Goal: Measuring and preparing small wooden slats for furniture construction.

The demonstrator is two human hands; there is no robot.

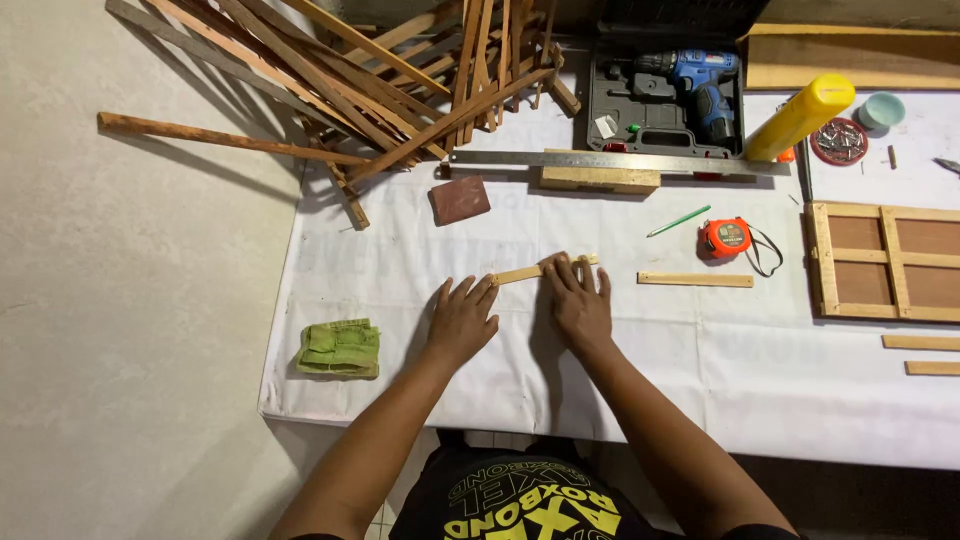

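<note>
Head view, 1 frame.

Item in hand: short wooden strip point(540, 268), lying flat on the white table cover point(600, 370), slightly tilted, near the table's middle.

Risks: the strip is thin and light; uneven pressure from either side could skew it or slide it on the cloth. The cloth itself may ruck under the palms and drag the piece with it. A second strip point(695, 280) lies near on the right and could be knocked by a sweep of the wrist.

Left hand point(462, 320): flat on the cloth, fingers spread and open, fingertips at the strip's left end; contact looks likely, though the view is too small to be sure.

Right hand point(578, 300): palm down, fingers extended over the strip's right half, pressing on it rather than closed round it.

Both forearms reach forward from the body, converging; the hands sit side by side, a narrow gap between them.

Nearby: green cloth point(339, 348), orange tape measure point(726, 238), green pencil point(678, 221), steel ruler point(610, 160).
</note>
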